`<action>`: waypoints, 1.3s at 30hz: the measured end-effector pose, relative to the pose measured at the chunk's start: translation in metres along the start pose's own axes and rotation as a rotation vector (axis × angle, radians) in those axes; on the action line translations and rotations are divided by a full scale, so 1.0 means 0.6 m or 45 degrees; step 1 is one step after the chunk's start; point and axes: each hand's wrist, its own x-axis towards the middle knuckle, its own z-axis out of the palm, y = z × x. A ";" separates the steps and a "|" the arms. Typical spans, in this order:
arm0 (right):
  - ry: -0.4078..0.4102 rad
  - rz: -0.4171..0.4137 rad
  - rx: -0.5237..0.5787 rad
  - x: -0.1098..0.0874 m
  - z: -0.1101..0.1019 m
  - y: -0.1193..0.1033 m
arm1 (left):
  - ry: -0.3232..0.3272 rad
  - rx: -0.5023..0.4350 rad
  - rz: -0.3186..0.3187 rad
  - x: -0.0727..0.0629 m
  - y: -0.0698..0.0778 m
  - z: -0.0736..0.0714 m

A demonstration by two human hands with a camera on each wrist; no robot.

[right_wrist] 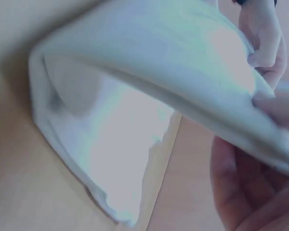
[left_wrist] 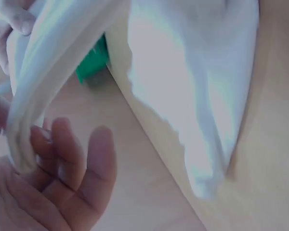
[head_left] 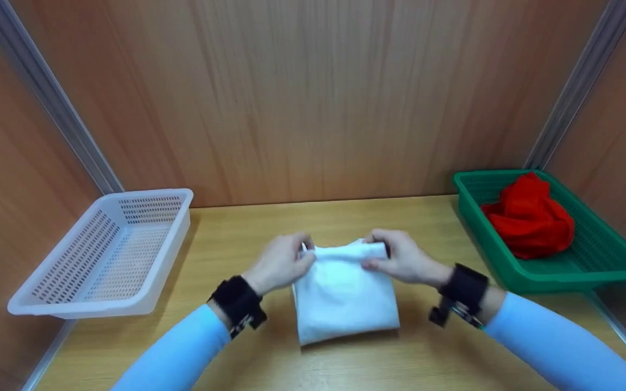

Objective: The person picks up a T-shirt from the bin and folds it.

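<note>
A white folded cloth [head_left: 348,298] lies on the table between both hands, its far edge lifted. At that edge's left corner, my left hand [head_left: 283,262] pinches the fabric between thumb and fingers. My right hand [head_left: 402,258] grips the right corner in the same way. In the left wrist view, the raised layer of the white cloth [left_wrist: 62,62] hangs over the curled left fingers [left_wrist: 101,159]. Seen from the right wrist, the cloth [right_wrist: 159,57] arches up, with an open fold beneath it, and the right fingers [right_wrist: 231,178] are under its edge.
A white perforated basket [head_left: 155,277] stands at the left. At the right, a green basket [head_left: 541,282] holds a crumpled red cloth [head_left: 533,217]. Wooden panels [head_left: 313,108] enclose the back and sides of the table [head_left: 237,228].
</note>
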 end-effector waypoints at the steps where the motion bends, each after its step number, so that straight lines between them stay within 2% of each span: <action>1: 0.029 0.056 -0.021 0.018 0.004 0.007 | 0.017 0.024 -0.049 0.013 -0.010 0.001; 5: 0.062 0.255 -0.101 0.079 0.027 0.035 | 0.108 0.145 -0.153 0.055 -0.045 0.023; 8: 0.063 0.361 -0.157 0.111 0.047 0.057 | 0.140 0.265 -0.175 0.076 -0.070 0.046; 12: 0.067 0.428 -0.231 0.136 0.070 0.079 | 0.150 0.391 -0.236 0.096 -0.095 0.071; 14: 0.072 0.436 -0.288 0.140 0.078 0.083 | 0.155 0.461 -0.282 0.100 -0.095 0.080; 17: 0.078 0.371 -0.440 0.133 0.090 0.080 | 0.126 0.583 -0.296 0.089 -0.073 0.092; 19: 0.077 0.258 -0.544 0.120 0.099 0.073 | 0.070 0.648 -0.209 0.068 -0.047 0.101; 21: 0.045 0.102 -0.608 0.102 0.112 0.065 | -0.017 0.680 -0.075 0.041 -0.023 0.111; 23: -0.042 -0.039 -0.640 0.078 0.127 0.062 | -0.120 0.692 0.034 0.013 -0.008 0.124; 25: -0.185 -0.099 -0.668 0.054 0.144 0.066 | -0.218 0.720 0.071 -0.010 -0.006 0.137; 27: -0.312 -0.077 -0.680 0.034 0.159 0.073 | -0.282 0.742 0.037 -0.025 -0.011 0.148; 29: -0.376 -0.034 -0.694 0.019 0.169 0.082 | -0.329 0.749 -0.031 -0.030 -0.019 0.157; 33: -0.382 0.078 -0.682 0.010 0.174 0.092 | -0.350 0.697 -0.124 -0.022 -0.033 0.161; 39: -0.412 0.247 -0.686 0.009 0.151 0.097 | -0.355 0.614 -0.187 0.004 -0.048 0.148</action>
